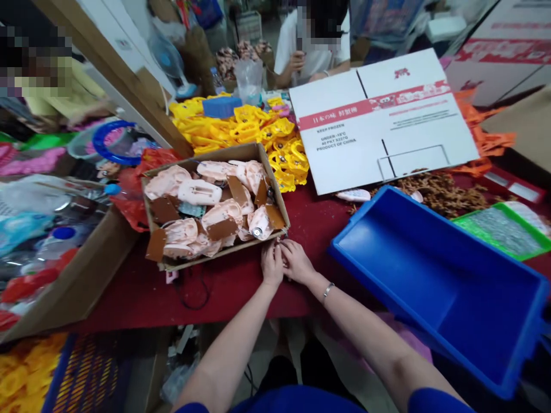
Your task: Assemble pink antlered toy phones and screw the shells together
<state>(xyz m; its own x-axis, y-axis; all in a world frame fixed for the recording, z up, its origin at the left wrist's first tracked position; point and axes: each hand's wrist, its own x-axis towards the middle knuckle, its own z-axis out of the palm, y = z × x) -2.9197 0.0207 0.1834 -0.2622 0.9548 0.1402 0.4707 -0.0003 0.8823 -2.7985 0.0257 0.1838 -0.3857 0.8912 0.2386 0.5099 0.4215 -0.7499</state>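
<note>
My left hand (272,263) and my right hand (296,262) meet just off the near right corner of a shallow cardboard box (224,257). Both have their fingers curled in together around something small, which they mostly cover; I cannot make out what it is. Inside the box lie several pale pink molded plastic parts (200,193), some with brown flat pieces (222,228) attached and thin wires showing. A bracelet (328,289) circles my right wrist. The red-covered table (241,298) lies beneath my hands.
To the right stands a big blue plastic bin (413,252). Behind it are a white printed carton (383,120), brown small parts (447,192) and a green tray (503,229). Yellow plastic parts (258,129) are heaped beyond the box. A person (284,51) sits across; another person (64,92) is at left.
</note>
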